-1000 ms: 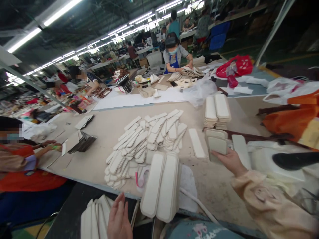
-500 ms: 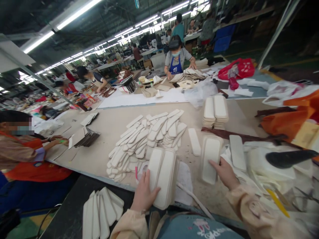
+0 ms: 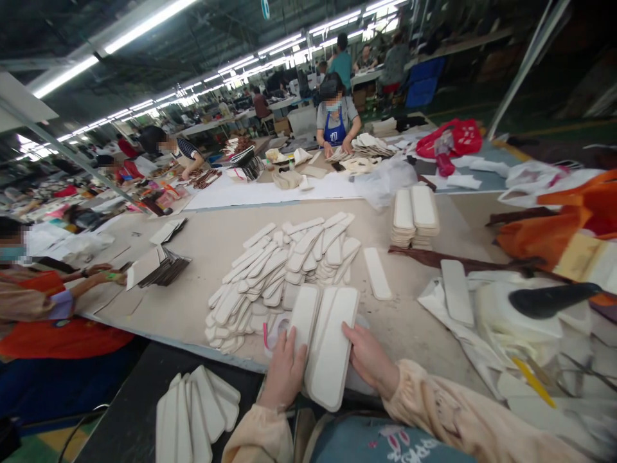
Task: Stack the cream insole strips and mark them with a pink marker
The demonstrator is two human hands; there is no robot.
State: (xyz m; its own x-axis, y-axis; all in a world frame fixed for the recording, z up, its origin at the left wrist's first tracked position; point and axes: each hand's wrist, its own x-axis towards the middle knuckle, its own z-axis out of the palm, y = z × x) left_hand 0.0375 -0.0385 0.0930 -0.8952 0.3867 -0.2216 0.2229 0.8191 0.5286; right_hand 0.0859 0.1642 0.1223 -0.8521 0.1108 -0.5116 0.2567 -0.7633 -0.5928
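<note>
My left hand [image 3: 285,368] grips a white oblong panel with rounded ends [image 3: 304,312] at its left edge, fingers over its face. Beside it, my right hand [image 3: 370,359] is closed on the right edge of another white panel [image 3: 332,350], its thumb on top. These panels lie against each other in front of my body, and how many are underneath is hidden. Just beyond my hands spreads a loose heap of similar panels [image 3: 284,260]. A single panel [image 3: 377,273] rests to the right of the heap.
Neat panel stacks [image 3: 415,209] stand at the back right. Fanned panels [image 3: 193,411] lie at lower left. A white container with a black handle [image 3: 520,315], a yellow tool [image 3: 533,382] and an orange bag [image 3: 554,231] occupy the right. Co-workers sit at left and across.
My right hand has moved left, bringing its panels from the right side of the table against those at my left hand. The view has shifted slightly.
</note>
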